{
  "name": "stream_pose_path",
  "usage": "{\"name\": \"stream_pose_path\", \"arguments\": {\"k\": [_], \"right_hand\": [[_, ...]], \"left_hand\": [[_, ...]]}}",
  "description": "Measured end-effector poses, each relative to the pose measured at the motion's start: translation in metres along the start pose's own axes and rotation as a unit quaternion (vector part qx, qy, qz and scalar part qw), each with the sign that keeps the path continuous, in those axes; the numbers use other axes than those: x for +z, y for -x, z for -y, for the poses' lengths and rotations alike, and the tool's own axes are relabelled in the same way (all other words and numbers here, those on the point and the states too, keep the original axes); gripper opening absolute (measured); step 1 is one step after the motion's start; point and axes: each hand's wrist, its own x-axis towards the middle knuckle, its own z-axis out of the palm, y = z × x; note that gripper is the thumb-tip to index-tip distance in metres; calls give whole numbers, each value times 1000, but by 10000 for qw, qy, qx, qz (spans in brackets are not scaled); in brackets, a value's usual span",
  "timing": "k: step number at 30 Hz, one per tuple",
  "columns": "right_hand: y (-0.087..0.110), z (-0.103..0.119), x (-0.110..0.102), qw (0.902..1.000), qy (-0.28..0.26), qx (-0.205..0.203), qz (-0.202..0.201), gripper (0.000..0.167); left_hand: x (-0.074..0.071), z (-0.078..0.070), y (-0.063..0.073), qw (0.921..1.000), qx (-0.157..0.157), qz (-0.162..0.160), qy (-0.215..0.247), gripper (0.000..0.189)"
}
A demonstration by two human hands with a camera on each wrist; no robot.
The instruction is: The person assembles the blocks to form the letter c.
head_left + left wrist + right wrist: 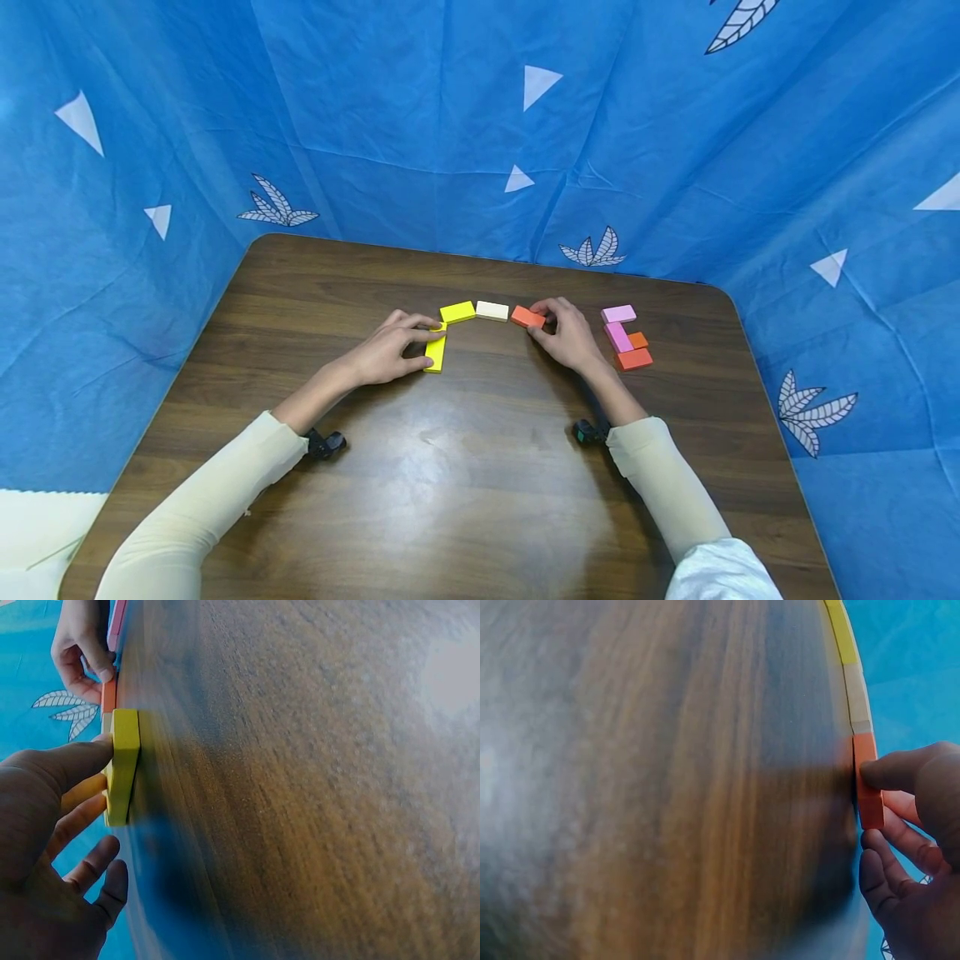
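My left hand (390, 346) pinches a long yellow block (436, 353) lying flat on the table, thumb at its near end and fingers toward its far end. Beyond it lies a second yellow block (457, 312), set at an angle, and beside that a cream block (492, 312). Between thumb and fingers, my right hand (567, 335) grips an orange-red block (528, 317). In the head view a small gap parts this block from the cream one. The right wrist view has the orange-red block (867, 806) in line with the cream block (857, 697).
Right of my right hand lie two pink blocks (618, 337), a small orange block (638, 340) and another orange-red block (634, 359). The brown wooden table (450, 467) is bounded at the back and sides by a blue patterned cloth (375, 117).
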Motion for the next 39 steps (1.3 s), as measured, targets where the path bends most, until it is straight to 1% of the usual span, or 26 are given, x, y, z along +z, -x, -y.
{"name": "stream_pose_path", "arguments": {"k": [7,19,24,28,32,35,39], "right_hand": [[-1,1,2,9999,71,-3,118,35],[-1,-2,4,9999,43,-73,90,35],[1,-2,1,10000,-32,-68,38,37],[4,-5,-6,9999,-143,17,-43,37],[11,-14,-19,9995,-196,172,-182,35],[19,-23,-32,9990,-118,282,-320,35],[31,-38,-52,9978,147,444,-461,37]], "left_hand": [[-1,-1,1,10000,-2,-10,-7,56],[0,0,0,10000,43,-33,-11,57],[-1,-1,-1,10000,25,-22,39,56],[-1,-1,-1,10000,44,-33,10,56],[-1,-1,-1,10000,59,-39,8,57],[-1,-1,0,10000,79,-40,41,57],[0,-1,0,9999,89,-54,36,57]]}}
